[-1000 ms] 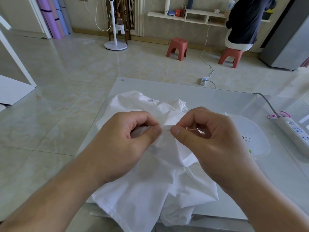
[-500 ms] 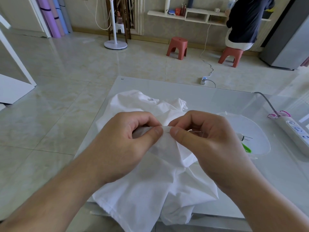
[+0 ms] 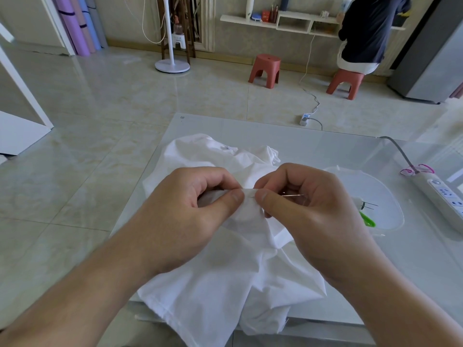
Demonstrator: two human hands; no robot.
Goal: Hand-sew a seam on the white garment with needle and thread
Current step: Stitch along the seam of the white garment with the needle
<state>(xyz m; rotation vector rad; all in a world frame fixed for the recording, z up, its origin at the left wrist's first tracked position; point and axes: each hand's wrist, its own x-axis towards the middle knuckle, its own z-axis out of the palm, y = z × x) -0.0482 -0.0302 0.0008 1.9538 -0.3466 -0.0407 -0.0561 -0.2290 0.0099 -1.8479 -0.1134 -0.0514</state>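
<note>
Bright, even daylight fills the room. The tiled floor [image 3: 105, 101] shines with pale glare, and the glass table [image 3: 350, 151] mirrors it. Shadows are soft. Straight lines bow at the edges; the forearms nearest blur slightly.

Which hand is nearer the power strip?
Right. The right hand works at the white garment, left of the power strip at the table's right edge; the left hand is farther left.
</note>
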